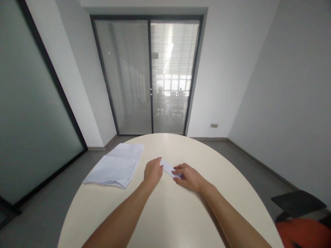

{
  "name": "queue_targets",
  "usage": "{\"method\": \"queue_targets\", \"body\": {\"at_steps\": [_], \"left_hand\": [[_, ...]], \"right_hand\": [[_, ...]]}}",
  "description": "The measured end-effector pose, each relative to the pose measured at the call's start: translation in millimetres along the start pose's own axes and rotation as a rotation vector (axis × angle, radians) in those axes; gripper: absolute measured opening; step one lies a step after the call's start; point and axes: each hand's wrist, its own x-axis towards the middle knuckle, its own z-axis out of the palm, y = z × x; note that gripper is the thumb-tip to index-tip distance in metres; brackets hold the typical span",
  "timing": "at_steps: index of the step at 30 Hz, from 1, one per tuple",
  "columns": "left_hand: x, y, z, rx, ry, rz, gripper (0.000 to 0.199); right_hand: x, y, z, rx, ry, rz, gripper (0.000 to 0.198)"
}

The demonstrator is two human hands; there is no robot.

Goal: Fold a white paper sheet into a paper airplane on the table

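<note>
A narrow strip of folded white paper lies slantwise over the middle of the round table. Its far left end is pinched in my left hand, thumb on the near side and fingers beyond. At the near right end, my right hand grips the strip with thumb and curled fingers. Both ends of the strip are partly hidden by the fingers. Left of my left hand, a stack of creased white paper sheets rests on the table, apart from both hands.
The round cream table fills the foreground. An orange and black chair stands at the lower right, beside the table's edge. Beyond the table are glass doors with blinds. A frosted glass panel is on the left.
</note>
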Motion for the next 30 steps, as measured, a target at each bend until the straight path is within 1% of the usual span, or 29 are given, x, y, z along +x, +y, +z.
{"method": "queue_targets", "body": {"at_steps": [3, 6, 9, 12, 15, 18, 20, 22, 26, 30], "left_hand": [[-2, 1, 1, -0.012, 0.020, 0.025, 0.040], [-5, 5, 5, -0.024, 0.017, 0.101, 0.046], [-6, 6, 8, -0.013, -0.009, 0.150, 0.051], [-5, 6, 8, 0.028, -0.068, 0.170, 0.049], [-3, 6, 7, 0.074, -0.125, 0.169, 0.046], [-2, 6, 9, 0.101, -0.113, 0.111, 0.046], [-2, 5, 10, 0.102, -0.102, 0.064, 0.048], [-2, 5, 12, 0.093, -0.107, 0.030, 0.049], [-1, 4, 13, 0.081, -0.124, 0.016, 0.050], [-1, 3, 12, 0.074, -0.123, 0.015, 0.050]], "right_hand": [[-1, -3, 0, -0.019, 0.028, 0.006, 0.034], [-1, -4, 2, -0.055, 0.052, -0.008, 0.035], [0, -3, 5, -0.080, 0.064, -0.013, 0.040], [1, 0, 10, -0.080, 0.058, -0.014, 0.046], [3, 1, 14, -0.061, 0.034, -0.033, 0.048], [4, 2, 16, -0.018, 0.005, -0.048, 0.049], [4, 3, 19, 0.008, -0.008, -0.006, 0.050], [4, 7, 22, 0.022, 0.009, 0.066, 0.050], [4, 19, 25, -0.020, 0.128, 0.211, 0.045], [3, 27, 20, -0.109, 0.233, 0.353, 0.042]]}}
